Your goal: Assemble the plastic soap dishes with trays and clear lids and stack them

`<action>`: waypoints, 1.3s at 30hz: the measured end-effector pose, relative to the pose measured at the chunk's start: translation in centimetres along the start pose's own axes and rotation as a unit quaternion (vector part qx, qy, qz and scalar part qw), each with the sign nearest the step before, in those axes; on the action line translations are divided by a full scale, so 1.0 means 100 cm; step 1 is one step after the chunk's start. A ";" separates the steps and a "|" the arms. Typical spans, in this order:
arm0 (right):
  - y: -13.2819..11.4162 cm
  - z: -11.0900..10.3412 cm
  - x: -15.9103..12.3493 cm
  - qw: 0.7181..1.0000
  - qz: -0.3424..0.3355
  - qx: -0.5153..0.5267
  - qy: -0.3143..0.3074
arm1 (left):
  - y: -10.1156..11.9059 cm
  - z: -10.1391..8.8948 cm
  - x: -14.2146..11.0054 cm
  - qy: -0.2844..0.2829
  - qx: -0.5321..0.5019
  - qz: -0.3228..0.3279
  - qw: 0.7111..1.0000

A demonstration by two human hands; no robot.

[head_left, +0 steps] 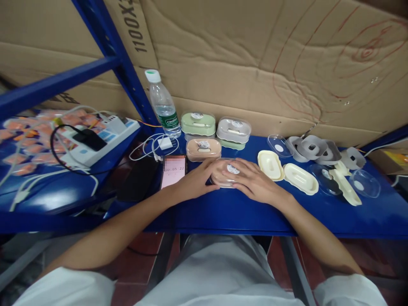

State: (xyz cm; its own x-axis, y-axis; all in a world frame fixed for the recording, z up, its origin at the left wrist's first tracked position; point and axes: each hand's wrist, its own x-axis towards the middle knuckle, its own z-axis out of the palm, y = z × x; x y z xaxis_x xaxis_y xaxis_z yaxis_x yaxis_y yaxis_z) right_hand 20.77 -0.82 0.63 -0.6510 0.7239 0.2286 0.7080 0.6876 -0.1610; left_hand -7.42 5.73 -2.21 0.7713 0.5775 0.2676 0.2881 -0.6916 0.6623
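Note:
In front of me on the blue table, a peach soap box with a clear lid and a round white label lies between my hands. My left hand grips its left end. From the right, my right hand lies over the lid, fingers curved across the top and thumb at the near side. A second peach soap box stands just behind. Green and grey lidded boxes are stacked farther back. To the right lie a cream tray and a cream dish.
Grey box shells, a clear lid and other cream parts lie at the right. A phone showing a timer, a water bottle and a white charger are on the left, beside a power strip. Cardboard walls the back.

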 end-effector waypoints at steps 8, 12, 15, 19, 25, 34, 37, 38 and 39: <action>-0.005 0.000 0.003 1.000 0.001 -0.008 -0.015 | -0.002 0.001 -0.001 -0.003 0.017 -0.020 1.000; 0.010 -0.004 -0.003 0.999 0.022 0.019 -0.017 | 0.007 -0.009 0.000 0.029 0.084 -0.027 0.996; 0.029 -0.002 -0.006 0.998 0.062 0.014 0.013 | 0.011 -0.019 0.001 0.114 0.172 -0.045 0.977; 0.046 0.007 -0.003 0.989 0.120 -0.022 0.088 | 0.005 -0.023 0.002 0.179 0.269 -0.115 0.939; 0.047 0.017 0.002 0.966 0.204 -0.058 0.147 | -0.008 -0.019 0.003 0.182 0.247 -0.091 0.947; 0.050 0.022 0.003 0.971 0.170 0.019 0.168 | -0.010 -0.026 0.003 0.185 0.264 -0.115 0.940; 0.050 0.022 0.003 0.967 0.184 0.027 0.173 | -0.009 -0.026 0.003 0.187 0.267 -0.116 0.938; 0.049 0.021 0.003 0.967 0.188 0.025 0.171 | -0.009 -0.025 0.003 0.188 0.268 -0.114 0.938; 0.049 0.020 0.004 0.968 0.189 0.022 0.167 | -0.008 -0.024 0.003 0.189 0.271 -0.111 0.937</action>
State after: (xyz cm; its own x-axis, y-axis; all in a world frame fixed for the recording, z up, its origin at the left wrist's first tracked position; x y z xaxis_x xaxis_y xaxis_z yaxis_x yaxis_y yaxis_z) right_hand 23.44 2.93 -1.98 -0.2185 0.8705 0.4409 0.8608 0.3847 -0.3330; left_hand -8.82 7.53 -1.00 0.4319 0.7747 0.4619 0.7421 -0.5963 0.3063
